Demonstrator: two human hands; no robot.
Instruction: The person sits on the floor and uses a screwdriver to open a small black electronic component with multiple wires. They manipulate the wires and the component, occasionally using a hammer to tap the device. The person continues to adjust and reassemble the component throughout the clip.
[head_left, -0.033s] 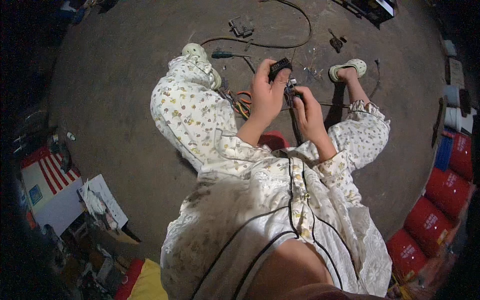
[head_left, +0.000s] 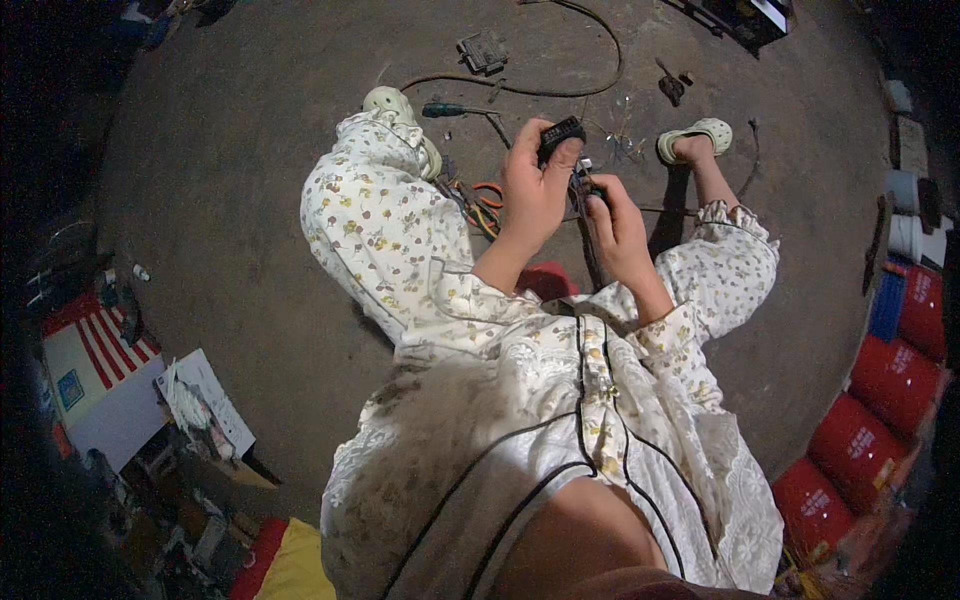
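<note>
My left hand is closed around a black multi-pin connector, its slotted face tilted up and away from me. Just below it, wires and a small pale piece sit between the two hands. My right hand pinches the wires with thumb and forefinger; a small greenish spot shows at its fingertips, too small to name. A dark cable hangs from there down between my legs. Orange and yellow wires lie beside my left wrist, partly hidden by my trouser leg.
A green-handled tool lies on the floor ahead, near a grey metal box and a long curved cable. A dark part lies ahead right. Several red drums line the right side. Papers lie at left.
</note>
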